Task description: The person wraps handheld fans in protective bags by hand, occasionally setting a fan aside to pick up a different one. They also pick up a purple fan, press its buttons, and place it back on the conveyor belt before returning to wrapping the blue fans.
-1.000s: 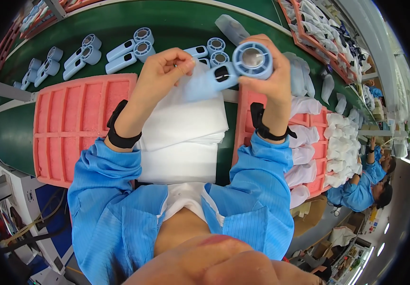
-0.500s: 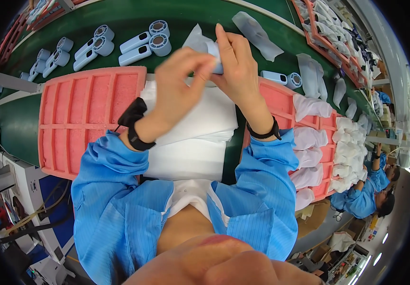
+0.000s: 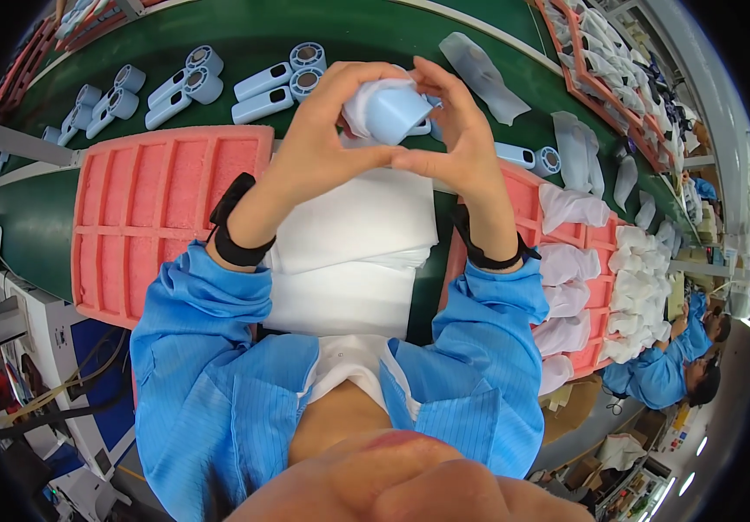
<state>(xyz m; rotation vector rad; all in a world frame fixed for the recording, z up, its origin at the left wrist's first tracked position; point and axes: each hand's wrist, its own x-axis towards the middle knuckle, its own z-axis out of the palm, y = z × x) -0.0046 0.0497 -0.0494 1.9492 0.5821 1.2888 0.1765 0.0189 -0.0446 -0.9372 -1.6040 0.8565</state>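
Observation:
My left hand [image 3: 323, 143] curls around a light-blue handheld appliance [image 3: 396, 115] with a thin white sleeve bag [image 3: 360, 109] partly around it. On the other side my right hand [image 3: 466, 135] is cupped about the same piece, its fingertips at the bag's upper edge. Both thumbs meet below it. The rest of the appliance is hidden behind my hands. Under my wrists lies a stack of white sleeve bags [image 3: 349, 226]. Just beyond my left hand rest bare light-blue appliances [image 3: 262, 104] with round ends.
A pink foam tray [image 3: 153, 217] with bare compartments lies at left. At right, another pink tray [image 3: 523, 196] holds several wrapped pieces [image 3: 566, 261]. Further wrapped pieces [image 3: 483, 78] lie on the green belt [image 3: 375, 35]. A person in blue [image 3: 662, 370] works at far right.
The appliance has tipped toward me, so its light-blue end shows between my hands. My left hand has moved up beside it; my right hand has shifted right and opened into a curve.

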